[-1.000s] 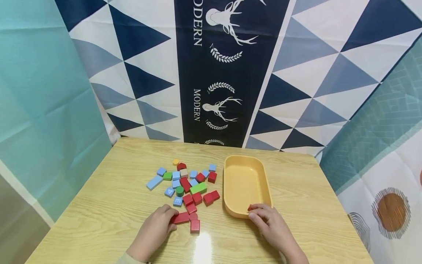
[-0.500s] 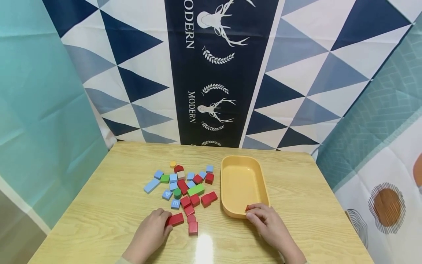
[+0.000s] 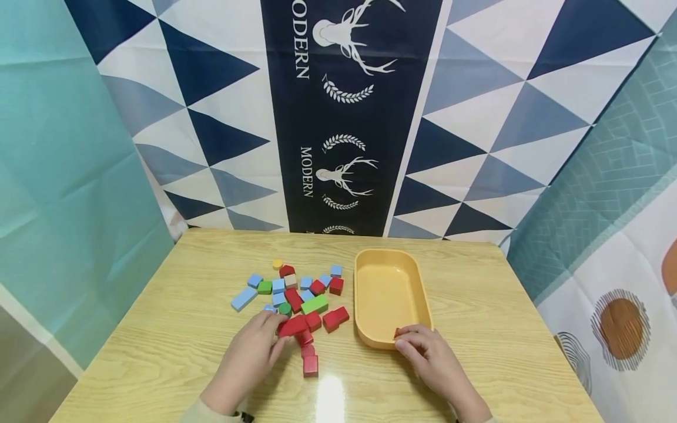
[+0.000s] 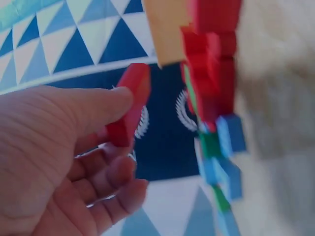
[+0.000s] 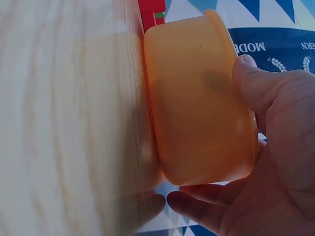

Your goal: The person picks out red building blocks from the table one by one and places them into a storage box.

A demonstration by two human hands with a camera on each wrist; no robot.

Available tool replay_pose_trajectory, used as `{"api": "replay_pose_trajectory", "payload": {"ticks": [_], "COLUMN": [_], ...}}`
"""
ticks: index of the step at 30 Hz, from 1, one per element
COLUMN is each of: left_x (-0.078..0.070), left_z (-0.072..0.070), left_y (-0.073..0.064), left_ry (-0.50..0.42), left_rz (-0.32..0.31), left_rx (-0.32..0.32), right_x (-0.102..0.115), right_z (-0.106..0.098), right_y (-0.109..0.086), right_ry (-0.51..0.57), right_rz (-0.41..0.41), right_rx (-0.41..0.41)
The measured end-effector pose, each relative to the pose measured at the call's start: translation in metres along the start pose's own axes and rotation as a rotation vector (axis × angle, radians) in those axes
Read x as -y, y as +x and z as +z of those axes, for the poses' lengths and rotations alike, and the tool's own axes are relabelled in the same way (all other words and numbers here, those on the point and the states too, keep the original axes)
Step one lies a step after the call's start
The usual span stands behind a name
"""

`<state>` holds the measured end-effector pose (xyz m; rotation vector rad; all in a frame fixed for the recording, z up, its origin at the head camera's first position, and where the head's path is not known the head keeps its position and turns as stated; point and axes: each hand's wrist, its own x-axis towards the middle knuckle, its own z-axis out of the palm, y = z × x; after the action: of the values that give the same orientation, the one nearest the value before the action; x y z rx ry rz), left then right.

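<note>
My left hand (image 3: pixel 250 351) grips a long red block (image 3: pixel 292 326) between thumb and fingers, over the near side of the block pile. In the left wrist view, the thumb presses the side of this red block (image 4: pixel 129 105), held up off the table. My right hand (image 3: pixel 431 359) is at the near right corner of the yellow bin (image 3: pixel 390 294), its fingertips over the rim. A small red piece (image 3: pixel 397 333) shows at those fingertips, mostly hidden by them. From the right wrist, the thumb lies at the rim of the bin (image 5: pixel 197 103) and hides what it pinches.
Several red, blue and green blocks are scattered left of the bin, among them a light green block (image 3: pixel 315 304) and a red cube (image 3: pixel 310 366) at the front. A yellow disc (image 3: pixel 277 264) lies at the back. Patterned cloth (image 3: pixel 344 117) hangs behind the wooden table (image 3: pixel 476 305).
My left hand has drawn the long red block left, away from the near red blocks, then raised it up and right over the pile. My right hand stays at the bin's corner.
</note>
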<state>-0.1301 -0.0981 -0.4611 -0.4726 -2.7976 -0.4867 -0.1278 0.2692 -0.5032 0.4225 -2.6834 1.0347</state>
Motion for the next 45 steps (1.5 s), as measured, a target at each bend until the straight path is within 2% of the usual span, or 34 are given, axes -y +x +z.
{"api": "replay_pose_trajectory", "payload": {"ticks": [3, 5, 10, 15, 19, 28, 38, 45], "left_x": [-0.014, -0.024, -0.049, -0.064, -0.070, -0.075, -0.076, -0.073], "left_z": [0.002, 0.003, 0.013, 0.027, 0.038, 0.049, 0.055, 0.055], "left_y": [0.015, 0.025, 0.046, 0.059, 0.062, 0.064, 0.064, 0.063], "left_ry": [-0.030, -0.042, -0.058, -0.061, -0.030, -0.040, -0.056, -0.042], "left_rz": [0.069, 0.115, 0.199, 0.209, 0.222, 0.232, 0.254, 0.256], "left_rx": [-0.033, -0.032, 0.025, 0.101, 0.138, 0.148, 0.088, 0.097], "right_x": [0.000, 0.000, -0.001, -0.002, -0.002, -0.002, -0.003, -0.003], "right_z": [0.001, 0.002, 0.005, 0.008, 0.008, 0.005, 0.004, 0.002], "right_y": [0.000, -0.001, -0.002, -0.004, -0.004, -0.003, -0.002, 0.000], "right_ry": [0.004, 0.008, 0.013, 0.033, 0.034, 0.030, 0.063, 0.079], "right_rz": [-0.002, -0.002, 0.008, -0.015, -0.024, -0.011, 0.028, 0.046], "right_rx": [0.002, 0.004, 0.010, -0.010, -0.025, -0.030, -0.001, 0.007]}}
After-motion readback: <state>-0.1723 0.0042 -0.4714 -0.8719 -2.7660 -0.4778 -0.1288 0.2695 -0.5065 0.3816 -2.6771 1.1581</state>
